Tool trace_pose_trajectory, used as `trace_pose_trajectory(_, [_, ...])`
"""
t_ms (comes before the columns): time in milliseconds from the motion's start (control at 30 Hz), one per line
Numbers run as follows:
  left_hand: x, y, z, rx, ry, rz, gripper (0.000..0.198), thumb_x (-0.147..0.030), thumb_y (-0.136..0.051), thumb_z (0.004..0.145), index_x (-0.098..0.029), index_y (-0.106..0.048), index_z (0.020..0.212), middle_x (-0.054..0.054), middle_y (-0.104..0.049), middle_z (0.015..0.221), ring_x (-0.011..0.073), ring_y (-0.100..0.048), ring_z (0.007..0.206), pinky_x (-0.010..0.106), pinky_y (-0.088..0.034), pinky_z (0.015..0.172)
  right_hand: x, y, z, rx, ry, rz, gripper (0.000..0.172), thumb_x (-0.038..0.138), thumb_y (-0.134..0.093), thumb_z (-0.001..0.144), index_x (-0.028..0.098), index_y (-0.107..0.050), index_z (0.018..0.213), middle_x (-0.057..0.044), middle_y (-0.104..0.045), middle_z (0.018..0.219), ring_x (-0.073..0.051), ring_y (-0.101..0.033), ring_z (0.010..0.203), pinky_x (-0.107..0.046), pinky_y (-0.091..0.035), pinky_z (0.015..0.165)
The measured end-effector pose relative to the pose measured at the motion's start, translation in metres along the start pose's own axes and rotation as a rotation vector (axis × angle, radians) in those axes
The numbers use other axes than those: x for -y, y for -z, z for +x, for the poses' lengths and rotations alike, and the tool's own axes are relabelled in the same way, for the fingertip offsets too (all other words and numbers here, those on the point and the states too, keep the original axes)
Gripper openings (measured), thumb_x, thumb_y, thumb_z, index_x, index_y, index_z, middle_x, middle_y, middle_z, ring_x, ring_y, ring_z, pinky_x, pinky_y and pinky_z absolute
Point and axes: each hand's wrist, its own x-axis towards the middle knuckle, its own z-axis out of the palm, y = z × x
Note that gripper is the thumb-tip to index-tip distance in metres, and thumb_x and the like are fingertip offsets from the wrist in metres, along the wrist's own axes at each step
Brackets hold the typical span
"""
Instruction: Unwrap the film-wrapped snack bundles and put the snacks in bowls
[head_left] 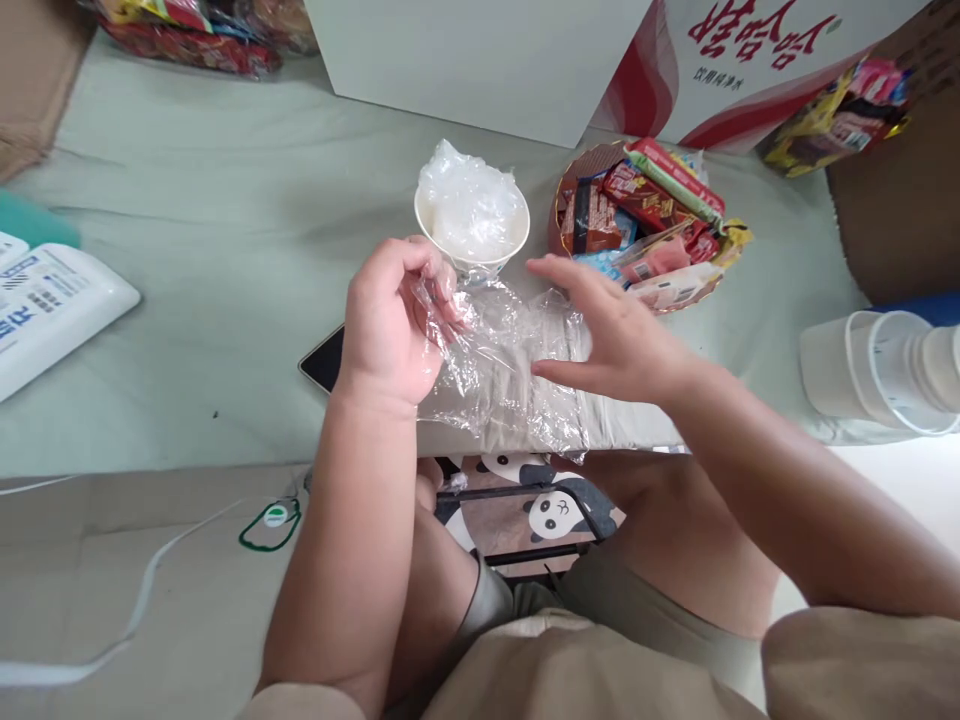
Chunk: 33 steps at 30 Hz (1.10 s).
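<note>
My left hand [401, 320] has its fingers curled round one end of a thin, clear plastic film [510, 370], which looks crumpled and shiny. The film spreads across the table's front edge, between my two hands. On its right side, my right hand [611, 325] is open, thumb and fingers apart, close to the film; nothing shows in its grasp. Just beyond both hands stands a white paper bowl [472, 268], with more crumpled clear plastic [472, 205] heaped in it. Part of a dark flat device [324, 360] shows from behind my left wrist.
A round basket [559, 215] of wrapped snacks is right of the bowl. White boxes [465, 60] stand at the back, snack packs [844, 120] at the right rear. Plastic tubs [840, 365] sit far right, a white bottle [60, 305] far left. A panda-print surface [517, 515] is below the edge.
</note>
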Motion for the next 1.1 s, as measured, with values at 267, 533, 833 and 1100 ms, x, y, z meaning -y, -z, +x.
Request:
trace_pose_trajectory(267, [-0.003, 0.015, 0.002, 0.010, -0.063, 0.172, 0.028, -0.019, -0.058, 0.086, -0.019, -0.055, 0.058, -0.001, -0.052, 0.061, 0.0077, -0.049, 0.041, 0.023, -0.035, 0.041, 0.028, 0.000, -0.016, -0.074, -0.247, 0.303, 0.044, 0.047, -0.053, 0.105, 0.018, -0.074, 0.080, -0.002, -0.068, 0.062, -0.010, -0.060, 0.054, -0.024, -0.045, 0.053])
trace_pose_trajectory(533, [0.016, 0.027, 0.003, 0.305, 0.193, 0.416, 0.061, -0.076, -0.066, 0.083, -0.020, -0.074, 0.106, 0.016, -0.074, 0.125, 0.0345, -0.073, 0.116, 0.038, -0.063, 0.080, 0.024, -0.032, -0.069, -0.832, -0.609, 0.696, 0.035, 0.052, -0.066, 0.097, 0.022, -0.073, 0.080, 0.002, -0.064, 0.058, -0.010, -0.057, 0.045, -0.023, -0.044, 0.043])
trace_pose_trajectory(833, [0.051, 0.020, 0.004, 0.478, 0.483, 0.621, 0.073, -0.026, -0.105, 0.043, -0.016, -0.078, 0.111, 0.019, -0.078, 0.114, 0.0313, -0.078, 0.102, 0.031, -0.064, 0.075, 0.002, -0.028, -0.087, -0.937, -0.706, 0.671, 0.044, 0.066, -0.062, 0.096, 0.024, -0.064, 0.080, -0.001, -0.067, 0.069, -0.012, -0.061, 0.052, -0.028, -0.054, 0.049])
trace_pose_trajectory(1100, [0.079, -0.019, 0.013, 0.071, 0.152, 0.475, 0.024, -0.017, -0.063, 0.092, -0.018, -0.066, 0.069, -0.004, -0.048, 0.044, 0.0039, -0.033, 0.030, 0.014, -0.019, 0.030, -0.010, -0.012, -0.094, -1.025, -0.734, 0.714, 0.046, 0.067, -0.071, 0.089, 0.024, -0.062, 0.077, 0.009, -0.045, 0.044, -0.006, -0.032, 0.029, -0.024, -0.030, 0.030])
